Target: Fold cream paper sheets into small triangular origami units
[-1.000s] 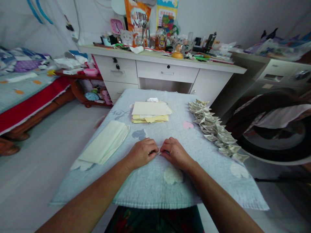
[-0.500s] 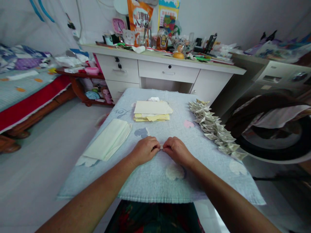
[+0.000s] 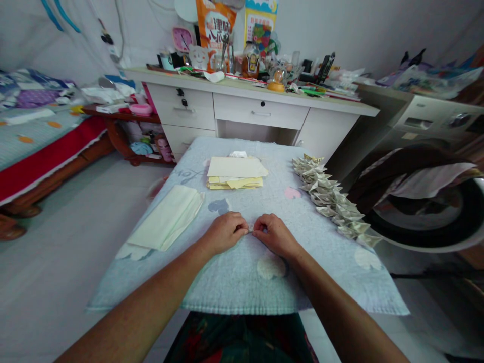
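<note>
Over the middle of the cloth-covered table [image 3: 227, 292], my left hand [image 3: 227, 233] and my right hand [image 3: 275, 234] face each other, both closed in a pinch. Between their fingertips shows a small piece of folded paper [image 3: 250, 229], mostly hidden by the fingers. Beyond the hands lies a stack of cream and yellow paper [image 3: 236, 167]. To the left of my left hand rests a pile of pale green paper sheets [image 3: 166, 217]. Several folded paper pieces with pointed tips [image 3: 328, 194] stand in a long row on the right side.
A white desk [image 3: 260, 108] crowded with jars, a clock and bags stands behind the table. At the right is a washing machine [image 3: 419, 126] with its door open and cloth hanging out. A bed [image 3: 45, 151] and a low wooden shelf [image 3: 124, 118] are at the left.
The pinching fingers have shifted very slightly around the small paper. The whole view has moved a little; the piles and the row of folded pieces stay in place.
</note>
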Demonstrator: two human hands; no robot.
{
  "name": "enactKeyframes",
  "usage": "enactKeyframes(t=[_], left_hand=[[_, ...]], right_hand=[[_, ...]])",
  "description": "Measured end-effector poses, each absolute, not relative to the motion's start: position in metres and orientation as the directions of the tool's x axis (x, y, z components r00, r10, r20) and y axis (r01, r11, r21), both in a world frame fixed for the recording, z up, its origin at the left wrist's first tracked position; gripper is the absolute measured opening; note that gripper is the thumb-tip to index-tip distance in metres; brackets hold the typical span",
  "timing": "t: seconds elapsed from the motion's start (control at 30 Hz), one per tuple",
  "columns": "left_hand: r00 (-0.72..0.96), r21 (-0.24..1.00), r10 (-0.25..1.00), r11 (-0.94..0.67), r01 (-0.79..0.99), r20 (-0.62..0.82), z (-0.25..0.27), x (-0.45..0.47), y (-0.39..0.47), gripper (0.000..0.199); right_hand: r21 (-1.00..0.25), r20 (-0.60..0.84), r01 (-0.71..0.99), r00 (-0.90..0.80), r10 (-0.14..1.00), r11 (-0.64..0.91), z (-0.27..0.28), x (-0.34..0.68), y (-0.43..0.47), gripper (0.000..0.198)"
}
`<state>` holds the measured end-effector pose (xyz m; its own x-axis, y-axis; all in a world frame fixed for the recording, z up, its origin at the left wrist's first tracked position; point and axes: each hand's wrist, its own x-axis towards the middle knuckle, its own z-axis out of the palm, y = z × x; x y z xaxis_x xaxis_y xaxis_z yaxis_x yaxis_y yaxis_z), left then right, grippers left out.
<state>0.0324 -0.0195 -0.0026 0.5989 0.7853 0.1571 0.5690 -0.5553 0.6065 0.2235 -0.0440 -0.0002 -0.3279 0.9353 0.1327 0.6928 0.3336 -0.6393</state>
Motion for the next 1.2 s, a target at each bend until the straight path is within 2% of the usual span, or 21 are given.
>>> enactKeyframes(t=[0.37,0.63,0.9,1.2], left_hand=[[0.587,0.612,0.799,-0.532,0.586,0.133,-0.002,0.033,-0.019,0.011],[0.568,0.598,0.813,-0.52,0.61,0.126,-0.003,0.033,-0.02,0.011],[0.593,0.595,0.797,-0.531,0.603,0.109,-0.002,0.031,-0.018,0.013],[0.556,0.448,0.824,-0.54,0.712,0.109,0.003,0.033,-0.021,0.021]], right_hand=[[-0.577,0.136,0.757,-0.28,0.95,0.306,0.001,0.22,-0.05,0.006],[-0.434,0.075,0.849,-0.298,0.952,0.3,0.006,0.214,-0.053,0.006],[-0.428,0.001,0.86,-0.307,0.952,0.278,0.01,0.214,-0.046,0.008],[-0.361,-0.069,0.901,-0.284,0.956,0.241,0.016,0.211,-0.04,0.016]])
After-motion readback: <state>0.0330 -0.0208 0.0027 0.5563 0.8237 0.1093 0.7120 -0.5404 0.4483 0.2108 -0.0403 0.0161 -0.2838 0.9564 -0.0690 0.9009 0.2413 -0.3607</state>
